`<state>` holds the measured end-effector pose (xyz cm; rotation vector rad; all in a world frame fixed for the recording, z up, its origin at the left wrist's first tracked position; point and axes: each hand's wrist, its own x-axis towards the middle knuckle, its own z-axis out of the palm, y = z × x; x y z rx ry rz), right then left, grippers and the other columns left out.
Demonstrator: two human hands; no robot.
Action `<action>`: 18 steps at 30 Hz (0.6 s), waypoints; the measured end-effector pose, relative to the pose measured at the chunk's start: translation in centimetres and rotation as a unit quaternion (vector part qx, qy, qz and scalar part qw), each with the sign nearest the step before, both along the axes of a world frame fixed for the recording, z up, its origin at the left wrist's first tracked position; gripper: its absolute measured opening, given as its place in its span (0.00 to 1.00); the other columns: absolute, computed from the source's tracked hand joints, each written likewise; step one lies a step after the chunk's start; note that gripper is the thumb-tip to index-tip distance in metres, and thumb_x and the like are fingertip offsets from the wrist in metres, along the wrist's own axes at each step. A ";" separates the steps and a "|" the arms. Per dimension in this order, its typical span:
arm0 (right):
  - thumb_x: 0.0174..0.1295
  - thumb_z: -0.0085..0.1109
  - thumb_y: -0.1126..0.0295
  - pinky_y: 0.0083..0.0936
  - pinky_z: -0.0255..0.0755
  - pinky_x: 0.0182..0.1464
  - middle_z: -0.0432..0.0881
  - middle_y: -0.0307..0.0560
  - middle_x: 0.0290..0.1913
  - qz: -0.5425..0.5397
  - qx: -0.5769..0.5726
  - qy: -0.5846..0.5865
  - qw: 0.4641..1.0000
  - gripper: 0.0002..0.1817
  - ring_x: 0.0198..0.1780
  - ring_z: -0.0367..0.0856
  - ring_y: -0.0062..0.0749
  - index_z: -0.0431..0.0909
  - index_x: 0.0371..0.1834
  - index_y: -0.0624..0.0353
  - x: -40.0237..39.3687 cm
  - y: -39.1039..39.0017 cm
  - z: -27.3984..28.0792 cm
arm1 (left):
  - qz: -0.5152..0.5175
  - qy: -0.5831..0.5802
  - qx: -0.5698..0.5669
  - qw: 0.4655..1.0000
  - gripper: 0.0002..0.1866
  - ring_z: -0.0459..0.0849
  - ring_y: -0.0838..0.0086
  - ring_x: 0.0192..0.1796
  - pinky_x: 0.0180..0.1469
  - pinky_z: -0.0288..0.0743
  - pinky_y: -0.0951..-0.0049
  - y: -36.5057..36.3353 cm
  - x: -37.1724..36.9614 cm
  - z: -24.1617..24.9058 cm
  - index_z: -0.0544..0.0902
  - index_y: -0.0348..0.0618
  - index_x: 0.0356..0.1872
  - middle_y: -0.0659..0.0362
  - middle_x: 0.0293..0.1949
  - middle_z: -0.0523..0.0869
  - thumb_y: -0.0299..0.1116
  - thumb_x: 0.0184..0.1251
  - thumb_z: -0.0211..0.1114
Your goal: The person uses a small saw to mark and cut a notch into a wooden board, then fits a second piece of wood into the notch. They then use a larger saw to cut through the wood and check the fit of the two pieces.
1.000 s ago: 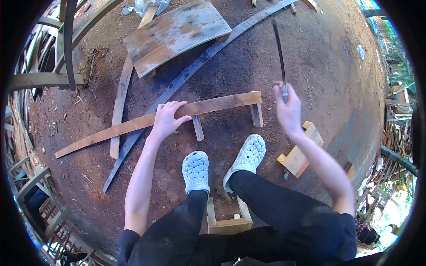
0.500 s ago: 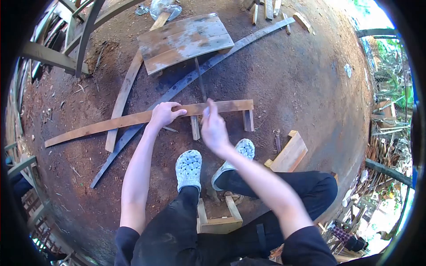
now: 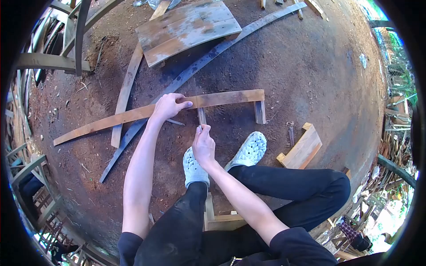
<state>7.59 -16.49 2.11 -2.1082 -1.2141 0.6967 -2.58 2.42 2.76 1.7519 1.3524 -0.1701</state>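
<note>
A long narrow wooden plank [image 3: 120, 118] lies crosswise in front of me, its right part raised on short wooden supports. My left hand [image 3: 167, 106] grips it, fingers over the far edge and thumb along the top. Just right of that thumb, a thin line crosses the plank. Below the plank, my right hand [image 3: 204, 148] is closed around the handle of what looks like a handsaw [image 3: 199, 129]. Its narrow blade, seen edge-on, is hard to make out against the wooden support [image 3: 202, 116] behind it.
A slatted wooden panel [image 3: 188, 31] stands ahead. Two long boards, one grey [image 3: 191, 71] and one brown [image 3: 128, 82], lie on the dirt ground. A small wooden piece [image 3: 304, 148] sits right of my shoes [image 3: 248, 148]. Wooden frames [image 3: 49, 62] rise at the left.
My right hand has drawn back toward me from over the plank, and the blade no longer sticks out far beyond it. My left hand stays on the plank. The view has shifted slightly.
</note>
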 end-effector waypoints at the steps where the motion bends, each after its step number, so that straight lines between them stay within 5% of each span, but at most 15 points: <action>1: 0.80 0.48 0.69 0.60 0.76 0.28 0.82 0.68 0.27 0.000 -0.002 0.002 1.000 0.10 0.29 0.83 0.70 0.63 0.55 0.62 -0.1 0.0 0.0 | 0.001 -0.005 -0.002 1.000 0.27 0.91 0.56 0.48 0.55 0.82 0.59 0.0 0.0 0.0 0.92 0.44 0.50 0.48 0.44 0.93 0.58 0.62 0.73; 9: 0.78 0.51 0.69 0.52 0.79 0.26 0.71 0.61 0.47 -0.017 0.004 -0.017 1.000 0.09 0.31 0.83 0.63 0.68 0.49 0.65 -0.3 -0.1 1.0 | -0.005 -0.011 0.010 1.000 0.27 0.92 0.57 0.46 0.53 0.82 0.61 0.2 -0.1 -0.4 0.91 0.41 0.50 0.47 0.42 0.93 0.55 0.63 0.74; 11: 0.78 0.52 0.69 0.52 0.79 0.26 0.71 0.61 0.47 -0.017 0.006 -0.021 1.000 0.09 0.30 0.83 0.63 0.68 0.49 0.65 -0.3 -0.4 0.9 | -0.001 -0.007 -0.003 1.000 0.27 0.91 0.54 0.49 0.55 0.81 0.58 0.2 -0.1 -0.4 0.92 0.47 0.50 0.48 0.43 0.93 0.58 0.62 0.72; 18: 0.77 0.53 0.69 0.52 0.78 0.26 0.71 0.60 0.47 -0.018 0.003 -0.019 1.000 0.09 0.31 0.83 0.62 0.69 0.49 0.64 0.1 -0.8 0.3 | -0.005 -0.002 -0.002 1.000 0.26 0.91 0.58 0.45 0.52 0.82 0.61 0.3 0.0 -0.3 0.91 0.42 0.50 0.48 0.42 0.93 0.55 0.63 0.74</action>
